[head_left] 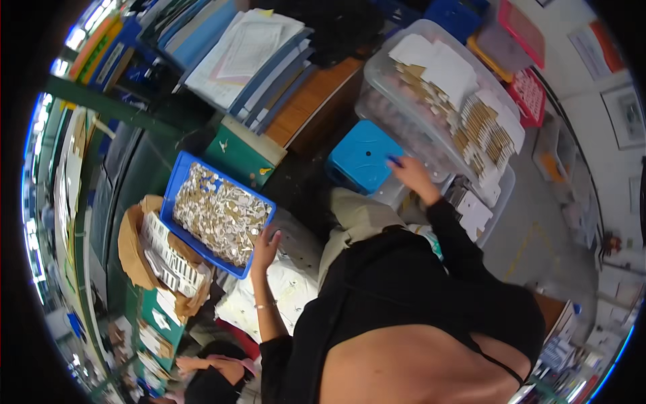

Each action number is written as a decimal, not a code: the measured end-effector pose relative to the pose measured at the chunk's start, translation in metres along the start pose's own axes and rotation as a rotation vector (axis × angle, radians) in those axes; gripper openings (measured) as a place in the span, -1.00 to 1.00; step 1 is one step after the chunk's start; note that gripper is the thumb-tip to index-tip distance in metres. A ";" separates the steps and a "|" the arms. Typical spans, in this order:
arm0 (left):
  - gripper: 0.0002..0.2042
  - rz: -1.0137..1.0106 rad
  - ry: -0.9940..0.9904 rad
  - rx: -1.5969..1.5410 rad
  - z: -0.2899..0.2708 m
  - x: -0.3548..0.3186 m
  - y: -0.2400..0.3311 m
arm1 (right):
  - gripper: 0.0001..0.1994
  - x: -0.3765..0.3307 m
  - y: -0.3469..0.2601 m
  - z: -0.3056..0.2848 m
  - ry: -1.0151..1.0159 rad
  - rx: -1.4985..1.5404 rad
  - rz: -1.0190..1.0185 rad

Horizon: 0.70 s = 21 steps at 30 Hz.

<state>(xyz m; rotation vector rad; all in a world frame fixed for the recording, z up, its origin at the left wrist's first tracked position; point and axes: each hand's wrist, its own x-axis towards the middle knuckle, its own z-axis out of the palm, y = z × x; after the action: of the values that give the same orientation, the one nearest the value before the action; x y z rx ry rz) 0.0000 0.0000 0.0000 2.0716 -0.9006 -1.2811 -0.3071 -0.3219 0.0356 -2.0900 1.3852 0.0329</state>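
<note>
Moderate indoor light | strip lights (pixel 94 19) glare, upper-left rim (blown white) | deep shadow left of blue stool (pixel 365 153) | edges bent, far detail soft

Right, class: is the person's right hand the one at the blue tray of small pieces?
No, the left hand is at the edge of the blue tray, while the right hand is by the light-blue stool.

rectangular blue tray (pixel 229 266), heaped with small pale pieces (pixel 219 212) (some round), little dark-blue item (pixel 395 161) by a blue stool (pixel 363 148)
</note>
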 end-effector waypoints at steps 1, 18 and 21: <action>-0.41 -0.041 0.087 0.185 -0.013 0.014 -0.014 | -0.55 -0.015 0.014 0.002 0.068 -0.077 0.127; -0.50 0.358 0.465 0.559 0.179 0.086 0.112 | -0.68 -0.209 0.178 -0.010 0.278 0.378 0.670; -0.52 0.573 0.226 0.446 0.210 0.101 0.189 | -0.74 -0.199 0.231 -0.024 0.526 0.565 0.674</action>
<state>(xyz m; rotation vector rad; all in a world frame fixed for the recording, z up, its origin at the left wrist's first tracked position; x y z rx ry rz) -0.2070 -0.2171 -0.0019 1.9875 -1.6289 -0.5669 -0.5970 -0.2288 0.0128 -1.1395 2.0590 -0.5946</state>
